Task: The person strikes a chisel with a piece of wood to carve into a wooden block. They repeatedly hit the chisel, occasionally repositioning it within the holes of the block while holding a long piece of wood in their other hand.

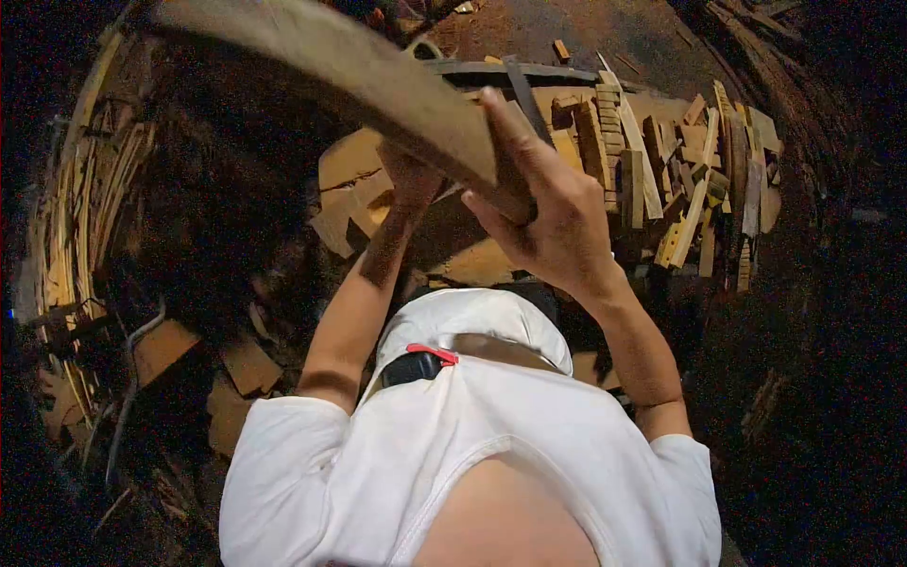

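A long wooden board (pixel 378 90) is raised in front of me, running from the upper left to my right hand. Its near end is cut at a slant. My right hand (pixel 557 198) grips that end, with the thumb on the near side and the index finger stretched along the far side. Farther along and lower, my left hand (pixel 411 180) holds the board from beneath; its fingers are mostly hidden by the wood.
Stacked wood offcuts (pixel 699 170) lie on the right of the work surface. Cardboard-coloured sheets (pixel 350 184) lie under the board. Long thin strips (pixel 85 227) are piled at the left. A dark metal bar (pixel 527 99) stands behind my right hand.
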{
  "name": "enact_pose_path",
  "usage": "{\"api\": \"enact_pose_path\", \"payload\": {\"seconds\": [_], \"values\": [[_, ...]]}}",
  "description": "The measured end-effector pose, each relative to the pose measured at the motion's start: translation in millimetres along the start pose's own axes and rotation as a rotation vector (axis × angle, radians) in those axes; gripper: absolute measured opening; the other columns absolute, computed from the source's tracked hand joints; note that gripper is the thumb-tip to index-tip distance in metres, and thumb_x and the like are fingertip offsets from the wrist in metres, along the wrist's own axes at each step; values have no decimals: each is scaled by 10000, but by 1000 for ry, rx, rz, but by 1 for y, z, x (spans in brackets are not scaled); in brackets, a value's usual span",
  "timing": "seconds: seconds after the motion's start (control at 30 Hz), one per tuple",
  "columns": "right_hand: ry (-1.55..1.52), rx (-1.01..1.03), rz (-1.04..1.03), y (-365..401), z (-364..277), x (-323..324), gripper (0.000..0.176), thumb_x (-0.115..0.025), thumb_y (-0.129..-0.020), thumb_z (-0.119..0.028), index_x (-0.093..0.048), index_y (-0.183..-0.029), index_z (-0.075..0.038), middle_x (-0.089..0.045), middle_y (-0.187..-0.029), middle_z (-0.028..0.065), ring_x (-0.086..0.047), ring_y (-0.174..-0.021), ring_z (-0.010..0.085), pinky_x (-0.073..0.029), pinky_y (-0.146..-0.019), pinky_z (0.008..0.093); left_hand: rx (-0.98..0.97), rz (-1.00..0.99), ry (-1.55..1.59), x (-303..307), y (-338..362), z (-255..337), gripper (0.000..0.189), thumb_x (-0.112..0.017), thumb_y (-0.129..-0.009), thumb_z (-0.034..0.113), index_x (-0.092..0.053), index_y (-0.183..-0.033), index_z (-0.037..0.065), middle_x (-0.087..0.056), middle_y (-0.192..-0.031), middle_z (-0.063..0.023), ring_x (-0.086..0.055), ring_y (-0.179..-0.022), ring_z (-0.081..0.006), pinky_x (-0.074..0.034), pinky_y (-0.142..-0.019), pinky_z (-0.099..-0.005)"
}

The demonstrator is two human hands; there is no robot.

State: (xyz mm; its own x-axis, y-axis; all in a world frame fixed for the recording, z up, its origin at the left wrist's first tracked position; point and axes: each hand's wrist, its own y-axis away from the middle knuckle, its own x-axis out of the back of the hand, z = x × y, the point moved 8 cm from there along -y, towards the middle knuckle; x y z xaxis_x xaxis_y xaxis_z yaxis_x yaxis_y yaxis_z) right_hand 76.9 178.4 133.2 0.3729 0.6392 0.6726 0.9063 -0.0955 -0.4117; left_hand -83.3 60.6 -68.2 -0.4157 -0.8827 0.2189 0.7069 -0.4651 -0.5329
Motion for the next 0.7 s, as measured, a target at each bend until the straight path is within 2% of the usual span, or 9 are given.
{"api": "enact_pose_path", "payload": {"seconds": [0.03, 0.13, 0.17, 0.27, 0.4, 0.43, 0.53, 0.57, 0.7], "values": [[-66, -15, 38, -2, -9, 8, 762, -762, -843, -178, -431, -1529, -142, -708, -1126, 168, -729, -877, 337, -586, -764, 426, 182, 216, -45, -5, 6, 1, 424, -815, -828, 387, -664, -1029, 46, -702, -978, -74, -650, -888, -163, -532, -774, -362], [-28, -20, 37, 2, 1, -3, 758, -764, -842, -178, -439, -1526, -150, -710, -1107, 169, -724, -854, 339, -582, -755, 424, -33, 224, -74, -14, 16, -9, 454, -803, -842, 367, -642, -1114, 41, -697, -1002, -75, -659, -894, -183, -539, -757, -361], [168, -80, -135, 6, 13, -18, 783, -767, -840, -176, -416, -1540, -162, -709, -1086, 171, -718, -831, 339, -578, -751, 413, -43, 223, -70, -14, 11, -7, 454, -803, -842, 367, -642, -1114, 41, -697, -1002, -75, -659, -894, -183, -539, -757, -361], [206, -137, -247, 14, 24, -23, 816, -766, -838, -168, -379, -1557, -170, -706, -1055, 170, -708, -809, 355, -575, -742, 401, 32, 327, 208, 1, 2, -13, 359, -772, -877, 281, -614, -1116, 64, -677, -1025, -63, -662, -914, -172, -558, -778, -351], [-209, -141, -3, 20, 33, -13, 794, -724, -880, -113, -340, -1573, -151, -670, -1269, 171, -702, -1053, 262, -550, -894, 332, 183, 480, 559, 24, 18, -7, 258, -729, -923, 168, -578, -1118, 95, -651, -1056, -46, -666, -941, -156, -582, -806, -339], [-314, -249, -25, 24, 44, -17, 776, -711, -894, -98, -333, -1572, -128, -620, -1366, 173, -632, -1190, 229, -502, -992, 340, 414, 473, 550, 33, 6, 44, 218, -741, -918, 193, -560, -992, 95, -661, -968, -39, -655, -894, -156, -545, -860, -387], [-343, -333, -12, 31, 60, -13, 776, -716, -888, -97, -339, -1566, -112, -599, -1389, 178, -598, -1249, 239, -466, -1050, 370, 303, 732, 512, 65, 22, 11, 224, -748, -916, 213, -550, -920, 110, -668, -920, -42, -642, -839, -160, -495, -914, -415], [-376, -345, 12, 32, 58, -11, 778, -719, -884, -98, -342, -1564, -114, -567, -1425, 171, -567, -1284, 231, -431, -1098, 390, 507, 896, 423, 66, 23, 31, 227, -752, -916, 230, -563, -872, 113, -675, -866, -56, -641, -818, -171, -476, -952, -416], [-420, -460, -16, 51, 70, -17, 784, -723, -879, -106, -342, -1564, -124, -553, -1442, 151, -562, -1289, 227, -432, -1106, 390, 412, 933, 379, 74, 14, 42, 241, -725, -942, 233, -568, -816, 101, -658, -743, -59, -664, -749, -181, -523, -902, -407]]}}
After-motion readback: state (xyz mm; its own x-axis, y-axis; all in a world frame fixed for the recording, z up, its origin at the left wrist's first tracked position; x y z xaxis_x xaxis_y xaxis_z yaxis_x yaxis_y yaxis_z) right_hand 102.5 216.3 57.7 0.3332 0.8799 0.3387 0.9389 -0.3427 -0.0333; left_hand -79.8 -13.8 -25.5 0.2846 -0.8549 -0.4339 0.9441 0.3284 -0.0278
